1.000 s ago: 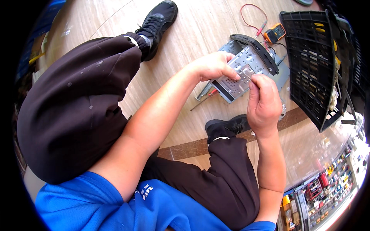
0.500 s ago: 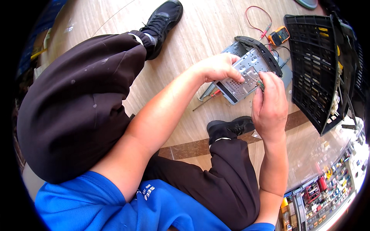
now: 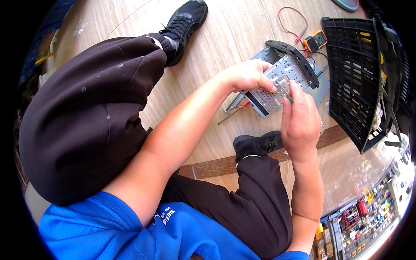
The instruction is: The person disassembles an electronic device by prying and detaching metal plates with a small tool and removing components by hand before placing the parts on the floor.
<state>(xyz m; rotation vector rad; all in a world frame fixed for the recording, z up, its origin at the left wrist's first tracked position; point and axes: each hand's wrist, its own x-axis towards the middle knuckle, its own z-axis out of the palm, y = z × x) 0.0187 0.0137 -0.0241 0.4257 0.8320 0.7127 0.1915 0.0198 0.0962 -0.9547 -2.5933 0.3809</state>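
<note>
A silvery, perforated metal casing [image 3: 284,71] with a curved black front panel [image 3: 299,65] is held tilted above the floor. My left hand [image 3: 251,78] grips its near left edge, the thumb lying on the perforated face. My right hand [image 3: 301,121] is at the right side of that face, fingers pinched round a small green piece [image 3: 290,100]; the fingers cover most of it, so its kind is unclear. Below the casing, a screwdriver [image 3: 234,113] with a red handle and thin shaft points down to the left.
An orange and black multimeter [image 3: 315,40] lies beyond the casing, its red probe lead [image 3: 303,15] looped on the floor. To the right stands a black plastic crate [image 3: 351,78]. My shoes [image 3: 184,26] flank the work, and shelves of small goods [image 3: 368,221] fill the lower right.
My right hand has turned slightly and shifted a little toward me and to the left, hiding more of the green piece. My left hand keeps its grip on the casing.
</note>
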